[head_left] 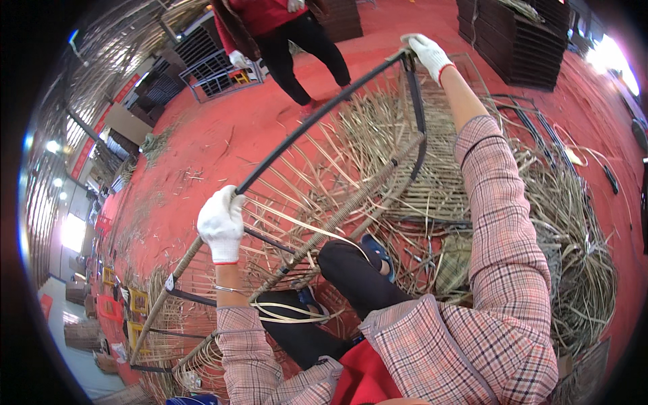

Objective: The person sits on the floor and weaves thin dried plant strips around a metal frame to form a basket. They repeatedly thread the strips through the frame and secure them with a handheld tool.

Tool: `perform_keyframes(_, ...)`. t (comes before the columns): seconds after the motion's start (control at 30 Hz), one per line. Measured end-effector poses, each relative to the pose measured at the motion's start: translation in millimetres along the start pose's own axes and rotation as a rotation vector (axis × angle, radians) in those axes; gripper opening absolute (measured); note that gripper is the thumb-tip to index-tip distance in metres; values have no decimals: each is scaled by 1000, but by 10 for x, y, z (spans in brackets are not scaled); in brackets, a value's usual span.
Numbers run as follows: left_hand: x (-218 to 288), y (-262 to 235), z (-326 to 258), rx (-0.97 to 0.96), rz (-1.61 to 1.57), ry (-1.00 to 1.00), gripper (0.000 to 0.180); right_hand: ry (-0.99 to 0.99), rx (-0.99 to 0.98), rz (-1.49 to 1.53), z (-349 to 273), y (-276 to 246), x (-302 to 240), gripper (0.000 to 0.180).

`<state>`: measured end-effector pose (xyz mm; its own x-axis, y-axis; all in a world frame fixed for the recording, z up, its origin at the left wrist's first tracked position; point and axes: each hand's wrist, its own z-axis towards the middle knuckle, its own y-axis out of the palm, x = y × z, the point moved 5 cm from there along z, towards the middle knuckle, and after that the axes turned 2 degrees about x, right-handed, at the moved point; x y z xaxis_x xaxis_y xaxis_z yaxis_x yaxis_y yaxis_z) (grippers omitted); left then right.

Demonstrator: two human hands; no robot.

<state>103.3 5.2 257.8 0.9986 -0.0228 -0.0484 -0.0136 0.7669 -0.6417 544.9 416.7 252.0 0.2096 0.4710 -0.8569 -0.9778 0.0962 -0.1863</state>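
Observation:
A long black frame, partly wrapped in tan woven strips, slants across in front of me from lower left to upper right. Many thin strips run across its inside. White-gloved, my left hand is closed round the upper rail, where bare black bar meets wrapped bar. My right hand, in the same kind of glove, grips the frame's far upper corner with its fingers bent over it. A wrapped crossbar passes above my knees. One pale loose strip curves from the frame over my leg.
Loose strips lie heaped at my right. Beyond the frame a person in red and black stands on the red floor. Dark stacked panels are at the back right. Yellow stools stand at far left.

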Motion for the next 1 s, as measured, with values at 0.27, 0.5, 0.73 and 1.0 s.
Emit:
perform_keyframes(0.27,-156,117,-63,-59,15,-61,23,-284,-16,-390,-205,156,-195,29)
perform_keyframes(0.5,-193,163,-76,-64,26,-20,24,-219,265,-376,-283,404,-95,25)
perform_keyframes(0.73,-154,130,-90,-79,38,-21,23,-434,265,-410,-248,405,-92,29)
perform_keyframes(1.0,-109,139,-58,-30,30,23,22,-273,164,50,-201,356,3,22)
